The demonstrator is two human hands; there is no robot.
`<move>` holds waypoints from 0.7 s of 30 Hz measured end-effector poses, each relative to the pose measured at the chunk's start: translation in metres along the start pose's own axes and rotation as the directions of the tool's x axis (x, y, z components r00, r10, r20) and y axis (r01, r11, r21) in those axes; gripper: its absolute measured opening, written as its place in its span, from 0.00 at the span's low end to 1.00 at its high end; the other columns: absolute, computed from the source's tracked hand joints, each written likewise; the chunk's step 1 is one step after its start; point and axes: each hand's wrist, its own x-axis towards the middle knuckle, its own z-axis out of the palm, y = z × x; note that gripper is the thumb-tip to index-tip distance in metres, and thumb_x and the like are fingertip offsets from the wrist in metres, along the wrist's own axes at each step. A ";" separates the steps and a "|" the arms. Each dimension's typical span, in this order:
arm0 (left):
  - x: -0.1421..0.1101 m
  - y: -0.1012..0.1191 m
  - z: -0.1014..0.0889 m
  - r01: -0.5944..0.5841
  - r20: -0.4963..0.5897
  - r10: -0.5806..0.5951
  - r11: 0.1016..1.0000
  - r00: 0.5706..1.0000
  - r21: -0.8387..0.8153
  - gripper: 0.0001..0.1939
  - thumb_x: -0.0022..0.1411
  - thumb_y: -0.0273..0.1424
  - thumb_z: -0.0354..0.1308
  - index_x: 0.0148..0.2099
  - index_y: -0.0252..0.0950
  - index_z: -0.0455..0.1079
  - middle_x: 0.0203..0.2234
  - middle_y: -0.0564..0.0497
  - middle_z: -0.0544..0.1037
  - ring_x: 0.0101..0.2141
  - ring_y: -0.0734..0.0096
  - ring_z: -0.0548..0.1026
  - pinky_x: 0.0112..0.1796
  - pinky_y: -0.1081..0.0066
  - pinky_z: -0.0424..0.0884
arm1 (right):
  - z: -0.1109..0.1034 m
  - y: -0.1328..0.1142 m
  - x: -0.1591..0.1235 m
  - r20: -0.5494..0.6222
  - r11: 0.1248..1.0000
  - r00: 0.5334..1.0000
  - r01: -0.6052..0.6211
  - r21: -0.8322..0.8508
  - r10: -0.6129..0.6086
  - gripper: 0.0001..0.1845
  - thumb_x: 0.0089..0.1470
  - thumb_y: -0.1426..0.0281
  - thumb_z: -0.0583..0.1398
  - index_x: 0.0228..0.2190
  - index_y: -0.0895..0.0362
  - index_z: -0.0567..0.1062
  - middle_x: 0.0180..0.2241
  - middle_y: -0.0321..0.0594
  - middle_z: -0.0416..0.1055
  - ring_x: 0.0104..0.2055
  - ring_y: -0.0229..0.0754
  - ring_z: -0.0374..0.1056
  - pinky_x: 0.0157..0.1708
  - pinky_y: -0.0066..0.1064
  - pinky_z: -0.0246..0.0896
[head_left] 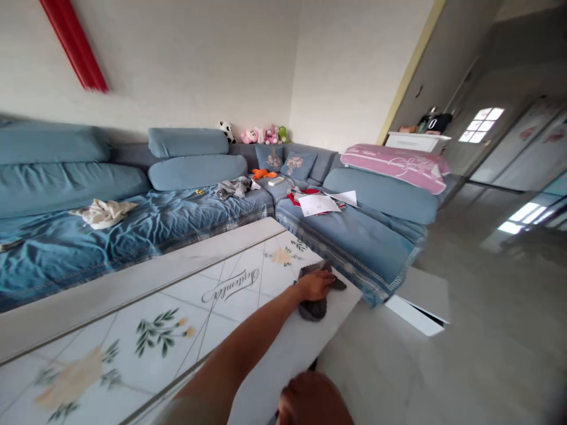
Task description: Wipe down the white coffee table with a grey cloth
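My left hand (315,285) rests on a crumpled dark grey cloth (313,310) near the right end of a long white table. Its fingers are bent over the cloth and press it against the tabletop (212,330). Beige flowers, green leaves and the word "September" decorate the surface. At the bottom edge of the view, my right hand (315,401) is low beside the table's near edge, dark and partly cut off. Its fingers cannot be made out, nor whether it holds anything.
A blue corner sofa (349,230) runs behind and right of the table. On it lie a cream cloth (106,213), grey clothing (234,188), white papers (319,205) and a folded pink blanket (394,165). A white box-like object (420,301) stands on the floor at right.
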 end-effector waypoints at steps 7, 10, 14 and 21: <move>-0.199 0.053 -0.009 0.069 -0.052 -0.074 0.993 0.996 -0.099 0.31 0.76 0.30 0.54 0.77 0.37 0.73 0.77 0.42 0.71 0.77 0.52 0.68 0.80 0.49 0.60 | -0.069 -0.040 -0.028 0.180 0.975 0.978 -0.141 0.171 0.110 0.14 0.71 0.67 0.59 0.39 0.57 0.85 0.43 0.48 0.85 0.48 0.52 0.78 0.52 0.42 0.64; -0.318 0.057 -0.041 0.243 -0.107 -0.248 0.968 0.963 -0.058 0.31 0.78 0.32 0.51 0.79 0.40 0.71 0.78 0.45 0.70 0.78 0.55 0.66 0.80 0.50 0.59 | -0.074 -0.027 -0.030 0.245 0.943 0.968 -0.128 0.308 0.051 0.14 0.69 0.70 0.59 0.40 0.56 0.86 0.45 0.46 0.86 0.50 0.52 0.78 0.54 0.42 0.65; -0.497 0.063 -0.085 0.621 -0.249 -0.601 0.784 0.760 0.001 0.31 0.78 0.40 0.51 0.77 0.45 0.74 0.78 0.48 0.70 0.76 0.50 0.70 0.78 0.47 0.64 | -0.063 0.021 -0.018 0.407 0.790 0.909 -0.185 0.585 -0.089 0.21 0.68 0.73 0.55 0.47 0.53 0.88 0.51 0.40 0.87 0.55 0.49 0.80 0.58 0.38 0.68; -0.713 0.076 -0.131 0.995 -0.538 -0.842 0.077 0.028 -0.069 0.35 0.69 0.52 0.52 0.75 0.59 0.73 0.73 0.55 0.78 0.71 0.35 0.76 0.67 0.33 0.76 | -0.023 0.081 -0.003 0.605 0.740 0.779 -0.308 0.598 -0.164 0.23 0.63 0.71 0.59 0.51 0.53 0.90 0.56 0.40 0.86 0.59 0.51 0.81 0.61 0.37 0.70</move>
